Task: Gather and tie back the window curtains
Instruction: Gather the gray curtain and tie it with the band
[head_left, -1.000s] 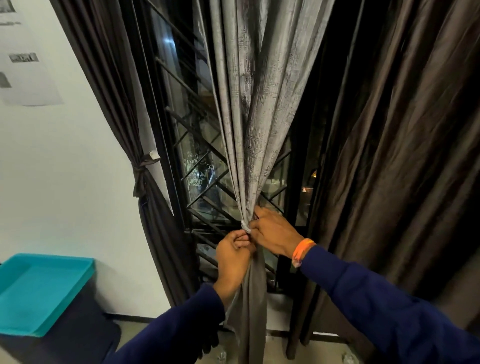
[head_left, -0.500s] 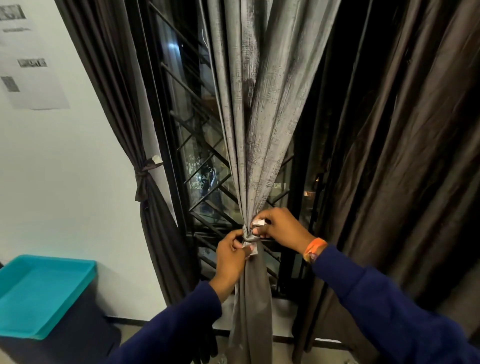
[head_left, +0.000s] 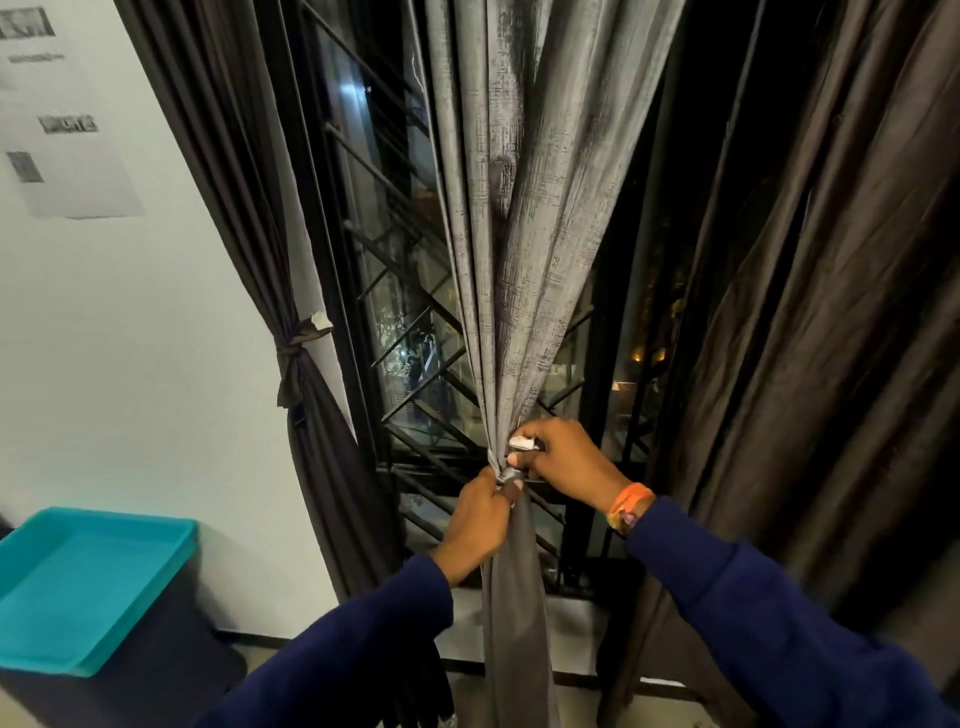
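Note:
A grey textured curtain (head_left: 524, 234) hangs in front of the window, gathered into a narrow bundle at its waist. A thin tie band (head_left: 508, 474) wraps that waist. My left hand (head_left: 480, 522) pinches one end of the band from the lower left. My right hand (head_left: 563, 460) pinches the other end, which carries a small white tag (head_left: 522, 443), just right of the bundle. Below the hands the curtain falls straight to the floor. A dark curtain (head_left: 244, 208) at the left is bound with its own tie (head_left: 293, 358).
A loose dark brown curtain (head_left: 831, 312) fills the right side. Behind the curtains is a black window grille (head_left: 410, 332). A teal-lidded dark bin (head_left: 78, 587) stands at the lower left against the white wall, which carries a paper notice (head_left: 62, 130).
Both hands have drawn the tie ends apart around the gathered curtain, the right hand lifting its tagged end up and right. The view has risen slightly.

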